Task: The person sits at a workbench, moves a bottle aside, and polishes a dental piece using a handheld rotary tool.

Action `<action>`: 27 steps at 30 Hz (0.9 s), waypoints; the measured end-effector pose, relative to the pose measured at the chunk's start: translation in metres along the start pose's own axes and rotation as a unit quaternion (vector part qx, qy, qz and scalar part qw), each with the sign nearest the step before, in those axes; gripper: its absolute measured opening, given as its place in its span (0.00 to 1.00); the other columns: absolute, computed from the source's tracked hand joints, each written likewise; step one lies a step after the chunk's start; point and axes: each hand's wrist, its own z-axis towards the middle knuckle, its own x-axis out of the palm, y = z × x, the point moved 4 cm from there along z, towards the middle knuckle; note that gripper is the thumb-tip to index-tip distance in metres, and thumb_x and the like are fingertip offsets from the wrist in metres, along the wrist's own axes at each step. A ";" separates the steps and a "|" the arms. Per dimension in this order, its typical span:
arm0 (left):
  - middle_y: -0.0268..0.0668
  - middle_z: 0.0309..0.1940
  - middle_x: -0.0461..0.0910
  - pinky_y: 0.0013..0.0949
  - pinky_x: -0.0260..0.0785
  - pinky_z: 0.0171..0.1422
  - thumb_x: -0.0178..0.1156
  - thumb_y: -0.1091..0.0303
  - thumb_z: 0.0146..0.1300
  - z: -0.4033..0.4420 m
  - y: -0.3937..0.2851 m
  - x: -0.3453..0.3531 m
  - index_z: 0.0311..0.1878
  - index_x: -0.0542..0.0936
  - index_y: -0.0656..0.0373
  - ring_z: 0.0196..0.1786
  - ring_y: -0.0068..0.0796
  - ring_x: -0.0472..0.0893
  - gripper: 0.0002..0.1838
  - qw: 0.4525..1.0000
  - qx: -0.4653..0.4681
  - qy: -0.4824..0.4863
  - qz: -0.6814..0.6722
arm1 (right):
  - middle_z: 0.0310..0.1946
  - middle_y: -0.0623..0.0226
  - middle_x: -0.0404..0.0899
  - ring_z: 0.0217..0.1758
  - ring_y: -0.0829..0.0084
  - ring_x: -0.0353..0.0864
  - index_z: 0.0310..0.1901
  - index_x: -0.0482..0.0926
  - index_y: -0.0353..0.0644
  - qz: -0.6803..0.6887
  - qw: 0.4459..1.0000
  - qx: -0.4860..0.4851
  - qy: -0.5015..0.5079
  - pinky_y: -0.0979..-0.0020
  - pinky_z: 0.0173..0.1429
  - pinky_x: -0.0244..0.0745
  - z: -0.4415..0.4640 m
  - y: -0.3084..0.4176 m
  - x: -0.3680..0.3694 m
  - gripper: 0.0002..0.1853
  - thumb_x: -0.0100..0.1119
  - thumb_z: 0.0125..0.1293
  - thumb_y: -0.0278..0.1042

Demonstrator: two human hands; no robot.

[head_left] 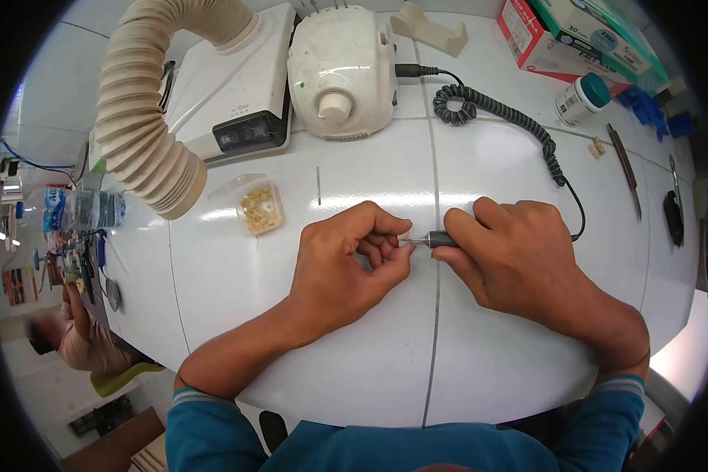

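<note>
My right hand (519,252) wraps around a dark-gripped rotary handpiece (442,239), whose metal nose points left. A thin bur (415,240) sticks out of that nose. My left hand (346,267) is closed in a pinch at the bur's end, thumb below and index finger above. Whether a small piece also sits between those fingertips is hidden. A coiled black cord (519,119) runs from the handpiece to a cream control box (340,75) with a round knob. On the tabletop lies a thin metal rod (318,186), near a clear plastic box (259,206) of small yellowish pieces.
A ribbed hose (138,118) arches over a white unit (232,94) at the upper left. A handpiece rest (429,30), cartons (558,39), a green-capped bottle (582,100) and a brown pointed tool (625,169) stand or lie toward the right. Another person (86,338) sits far left.
</note>
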 end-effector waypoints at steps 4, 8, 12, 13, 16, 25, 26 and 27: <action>0.33 0.36 0.88 0.21 0.78 0.40 0.78 0.80 0.64 0.001 -0.002 0.000 0.49 0.88 0.67 0.35 0.14 0.84 0.11 1.000 0.006 -0.002 0.003 | 0.25 0.68 0.76 0.19 0.65 0.78 0.39 0.81 0.47 0.001 1.000 0.018 0.022 0.61 0.27 0.69 0.000 -0.001 0.001 0.17 0.71 0.77 0.51; 0.33 0.36 0.89 0.21 0.78 0.40 0.78 0.80 0.64 0.000 0.000 0.001 0.48 0.88 0.67 0.35 0.14 0.84 0.11 1.000 0.002 -0.004 0.005 | 0.25 0.68 0.76 0.19 0.65 0.77 0.39 0.81 0.47 0.006 0.999 0.021 0.025 0.61 0.27 0.69 0.000 -0.001 0.000 0.17 0.70 0.78 0.51; 0.33 0.36 0.89 0.21 0.78 0.40 0.78 0.80 0.64 0.000 -0.002 0.000 0.48 0.88 0.67 0.35 0.14 0.84 0.11 1.000 -0.004 0.000 0.009 | 0.26 0.68 0.76 0.19 0.64 0.77 0.38 0.81 0.47 0.009 0.999 0.023 0.023 0.61 0.28 0.70 0.000 0.000 0.000 0.17 0.71 0.77 0.51; 0.33 0.36 0.89 0.21 0.78 0.40 0.78 0.80 0.64 0.000 -0.002 0.000 0.48 0.88 0.67 0.35 0.14 0.84 0.11 1.000 -0.004 0.000 0.009 | 0.26 0.68 0.76 0.20 0.64 0.77 0.38 0.81 0.47 0.010 0.999 0.023 0.022 0.61 0.28 0.70 0.000 -0.001 0.000 0.17 0.71 0.77 0.51; 0.36 0.34 0.89 0.25 0.82 0.39 0.78 0.78 0.64 0.001 -0.003 0.000 0.47 0.88 0.66 0.34 0.19 0.88 0.10 1.000 -0.003 -0.006 0.015 | 0.26 0.68 0.76 0.20 0.64 0.78 0.38 0.81 0.47 0.000 1.000 0.019 0.013 0.61 0.29 0.71 -0.001 0.000 0.001 0.17 0.71 0.77 0.51; 0.33 0.35 0.89 0.21 0.77 0.39 0.78 0.80 0.63 0.000 -0.001 0.002 0.48 0.88 0.67 0.34 0.13 0.84 0.11 1.000 0.008 -0.014 0.012 | 0.25 0.65 0.81 0.19 0.63 0.82 0.42 0.83 0.46 0.001 1.000 -0.001 0.001 0.61 0.25 0.73 0.000 0.000 -0.001 0.17 0.69 0.79 0.53; 0.33 0.35 0.88 0.21 0.77 0.39 0.78 0.80 0.63 0.001 -0.001 0.001 0.48 0.88 0.67 0.34 0.13 0.84 0.11 1.000 0.007 -0.011 0.016 | 0.25 0.65 0.81 0.19 0.63 0.82 0.42 0.83 0.46 -0.001 1.000 -0.001 -0.003 0.61 0.25 0.73 0.000 -0.001 -0.001 0.17 0.69 0.79 0.53; 0.33 0.35 0.88 0.21 0.77 0.39 0.78 0.80 0.63 0.001 -0.002 0.000 0.48 0.88 0.67 0.34 0.13 0.83 0.11 1.000 0.005 -0.009 0.020 | 0.25 0.65 0.81 0.19 0.63 0.82 0.42 0.83 0.46 -0.002 1.000 -0.002 -0.007 0.61 0.25 0.73 -0.001 -0.002 -0.001 0.17 0.69 0.79 0.53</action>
